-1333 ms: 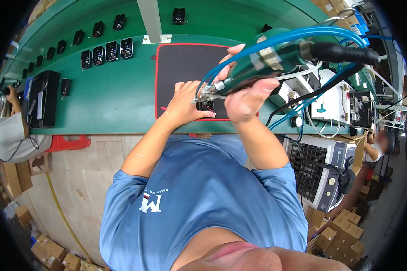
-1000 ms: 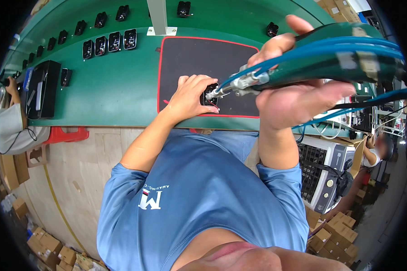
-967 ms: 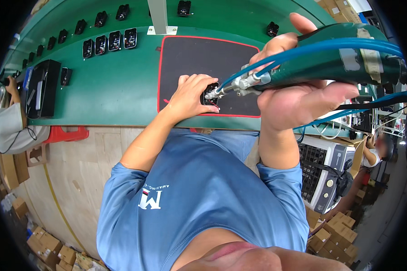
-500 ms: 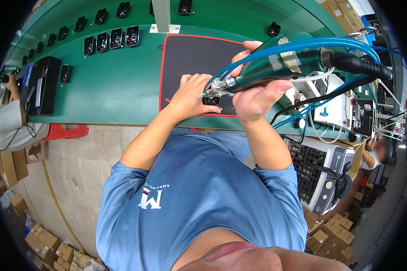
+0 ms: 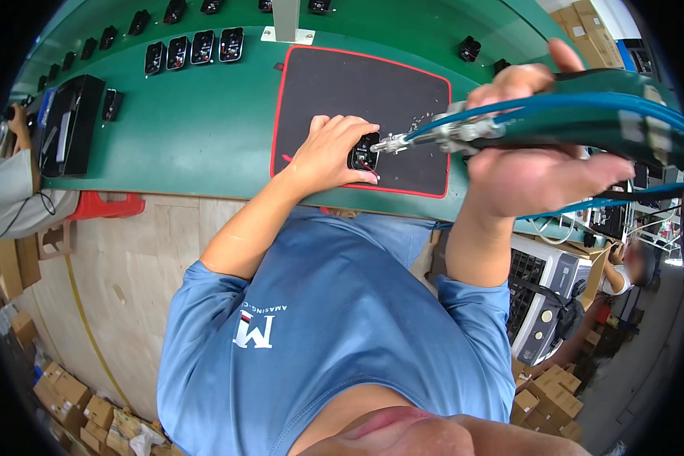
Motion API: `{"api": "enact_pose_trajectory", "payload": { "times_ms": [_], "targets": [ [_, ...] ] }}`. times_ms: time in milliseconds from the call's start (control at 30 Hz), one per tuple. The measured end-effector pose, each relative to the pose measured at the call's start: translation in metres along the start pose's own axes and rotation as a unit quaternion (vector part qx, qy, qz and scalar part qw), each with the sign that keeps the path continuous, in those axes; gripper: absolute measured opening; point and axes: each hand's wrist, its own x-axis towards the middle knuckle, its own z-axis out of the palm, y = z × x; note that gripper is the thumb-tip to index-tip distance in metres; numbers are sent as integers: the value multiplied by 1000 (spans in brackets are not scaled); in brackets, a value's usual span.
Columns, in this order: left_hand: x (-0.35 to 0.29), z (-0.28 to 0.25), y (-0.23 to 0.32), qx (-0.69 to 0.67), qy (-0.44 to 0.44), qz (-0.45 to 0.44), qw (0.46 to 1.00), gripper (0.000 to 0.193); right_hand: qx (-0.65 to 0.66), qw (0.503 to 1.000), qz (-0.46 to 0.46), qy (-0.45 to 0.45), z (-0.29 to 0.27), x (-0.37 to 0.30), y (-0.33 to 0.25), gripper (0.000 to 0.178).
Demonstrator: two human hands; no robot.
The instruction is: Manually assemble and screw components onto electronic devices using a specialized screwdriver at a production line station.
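Observation:
My left hand (image 5: 328, 156) is closed around a small black housing (image 5: 363, 156), pinning it to the dark mat (image 5: 327, 83) with the red border. A circuit board and thin red wires show inside the housing. In my right hand (image 5: 520, 171) I hold a green power screwdriver (image 5: 585, 121) with blue air hoses, fingers above it and the thumb stretched out below. The tool lies slanted. Its metal tip reaches the right edge of the housing; whether it touches cannot be made out.
Small metal bits (image 5: 422, 120) lie scattered on the mat. Several similar housings (image 5: 203, 47) stand in rows on the green bench (image 5: 205, 137). A metal post (image 5: 286, 21) rises behind the mat. At the left, a black bin (image 5: 76, 137) sits near another person (image 5: 11, 175).
The screwdriver and my right hand have moved right and nearer the camera, drawing the tip back from over the housing. More of the housing shows. My left hand stays on it.

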Motion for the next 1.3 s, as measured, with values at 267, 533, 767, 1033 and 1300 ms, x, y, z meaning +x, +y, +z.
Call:
{"api": "enact_pose_trajectory", "payload": {
  "times_ms": [267,533,767,1033,1300],
  "targets": [
    [-1,0,1,3,9,-1,1000,79,-86,994,-39,56,-11,5,21,100],
    [0,6,2,26,25,-22,999,86,-103,990,-51,77,-11,-3,38,95],
    [10,-7,-3,-106,30,13,994,47,-77,996,2,42,-15,-3,29,101],
    [73,-11,-4,-304,-102,95,942,9,-64,996,-13,54,-20,1,13,100],
    [93,3,3,-288,-91,117,946,12,-61,997,-25,50,-27,6,-3,87]
  ]
}}
